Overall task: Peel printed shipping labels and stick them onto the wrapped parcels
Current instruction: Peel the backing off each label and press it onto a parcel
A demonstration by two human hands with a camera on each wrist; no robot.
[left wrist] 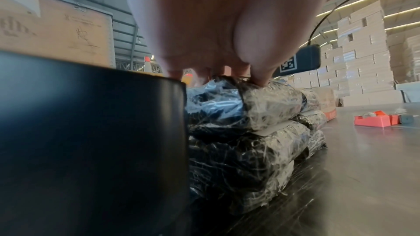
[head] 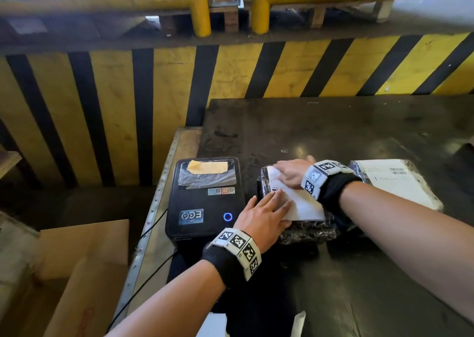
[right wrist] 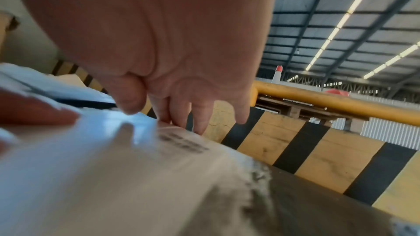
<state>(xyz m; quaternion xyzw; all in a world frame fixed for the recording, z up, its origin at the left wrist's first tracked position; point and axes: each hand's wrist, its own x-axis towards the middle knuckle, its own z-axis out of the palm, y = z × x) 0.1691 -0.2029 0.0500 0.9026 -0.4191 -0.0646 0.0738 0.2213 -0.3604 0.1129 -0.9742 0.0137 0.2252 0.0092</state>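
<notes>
Left hand: your left hand (head: 261, 217) lies flat, fingers straight, pressing the near end of the shipping label (head: 298, 203) onto the top parcel (head: 307, 230); it grips nothing.
Right hand: your right hand (head: 292, 171) is also spread flat, pressing the far end of the same label, fingers relaxed and clasping nothing.
Label position: the label sits on top of the black stretch-wrapped parcel, just beside the label printer (head: 205, 198), on the dark tabletop (head: 333, 131).
Stack: the left wrist view shows this parcel resting on at least one more wrapped parcel (left wrist: 245, 159) below it (so you are pressing on a soft, springy pile).
Risk, wrinkles: the wrap is crinkled and yielding; if you push from both ends toward the middle, you probably trap a crease or bubble across the print.
Risk, lifted edge: the near edge of the label seems to run close to the parcel's edge; an unpressed corner there could peel up on the slick film.
Risk, shifting: heavy sideways pressure could slide the top parcel off the one below, or nudge it against the printer.
Labelled parcel: a second parcel (head: 400, 182) with a white label already on it lies to the right, well apart from your hands.
Containers: open cardboard boxes (head: 84, 267) stand to the left, below the tabletop; what they hold I cannot tell.
Printer top: a scrap of tan backing paper (head: 207, 167) lies on the lid.
Further out: a red tape dispenser (left wrist: 377, 117) rests on the tabletop.
</notes>
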